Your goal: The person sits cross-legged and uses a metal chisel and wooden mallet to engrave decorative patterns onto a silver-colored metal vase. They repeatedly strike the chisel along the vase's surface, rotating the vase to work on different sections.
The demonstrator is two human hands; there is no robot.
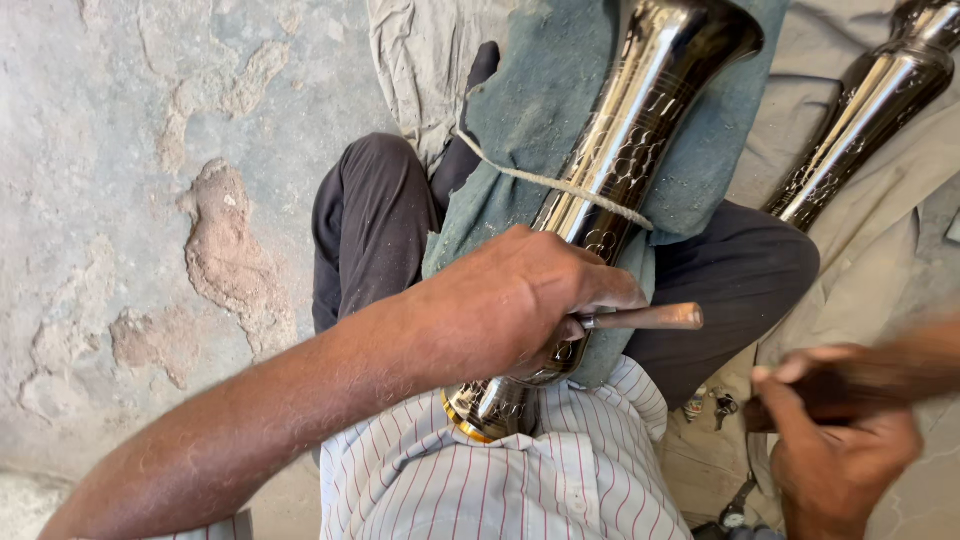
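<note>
Striped shirt (500, 480) lay nearest; left hand (510, 305) gripped a chisel (645, 318) against the rigid, slippery, probably heavy metal vase (620, 140); blurred right hand (835, 450) clasped a dark tool (850, 385).

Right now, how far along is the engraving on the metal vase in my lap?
Done: a band of cut pattern runs along the vase neck. In hand: the left hand holds a punch against the body, tied over a green cloth with cord; the right hand grips a blurred tool. Left: the flared upper end looks plain. A second vase lies beside.
</note>
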